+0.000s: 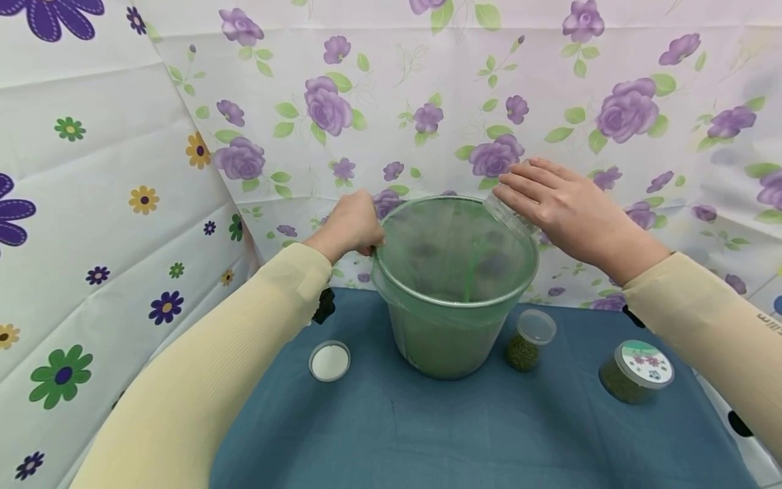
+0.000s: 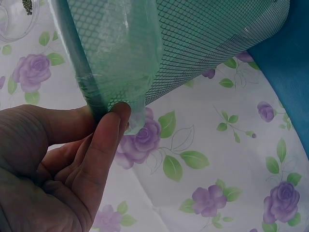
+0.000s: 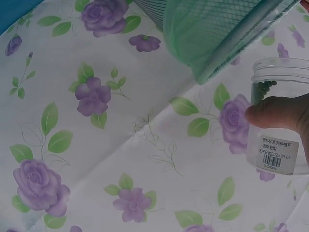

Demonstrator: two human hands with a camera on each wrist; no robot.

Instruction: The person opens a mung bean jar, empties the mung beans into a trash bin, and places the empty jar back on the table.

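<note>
A bin (image 1: pixel 440 343) with mesh walls stands upright, lined with a thin green plastic bag (image 1: pixel 452 312) folded over its rim. At the rim's left side, my left hand (image 1: pixel 349 221) pinches the bag and edge between thumb and fingers; the left wrist view shows these fingertips (image 2: pixel 120 112). My right hand (image 1: pixel 565 210) holds a clear plastic jar (image 1: pixel 510 216) at a slant by the bin's right rim. In the right wrist view that jar (image 3: pixel 270 72) bears a barcode label (image 3: pixel 276 157), and some small green beads (image 3: pixel 263 90) show inside.
On the blue cloth (image 1: pixel 427 435) lie a round lid (image 1: pixel 330 360) with a white inside, a small clear-topped jar (image 1: pixel 523 353) of green grains right of the bin, and a jar with a flower-printed lid (image 1: pixel 635 373) farther right. Flowered sheeting (image 1: pixel 366 156) hangs close behind.
</note>
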